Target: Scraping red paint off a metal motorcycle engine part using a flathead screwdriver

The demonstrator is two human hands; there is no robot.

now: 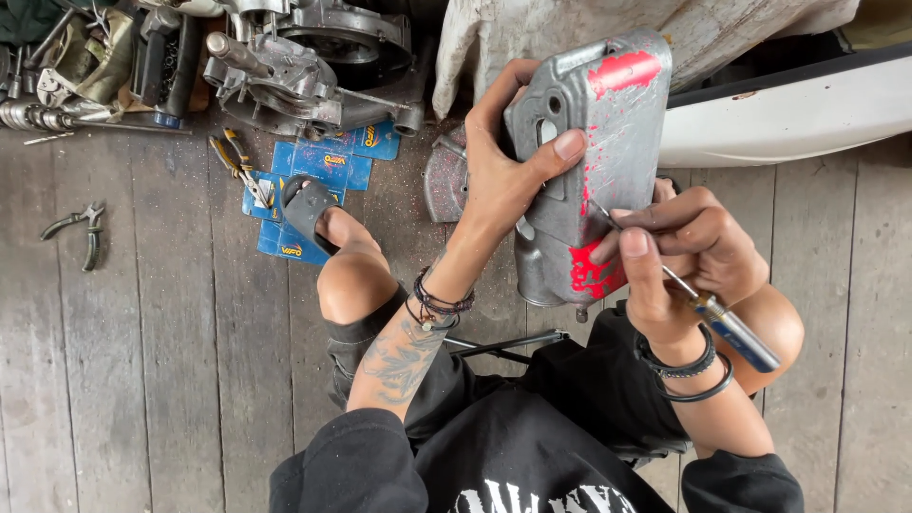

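Observation:
My left hand grips a grey metal cover with patches of red paint, holding it upright above my lap, thumb across its side near a slot. My right hand holds a thin screwdriver with a blue and metal handle, its tip resting against the cover's painted face. Dark bracelets circle both wrists. My left forearm is tattooed.
Worn grey floorboards lie below. An engine casing and tool parts sit at the top left, blue packets and yellow-handled pliers beside my sandalled foot. Grey pliers lie far left. A white panel stands top right.

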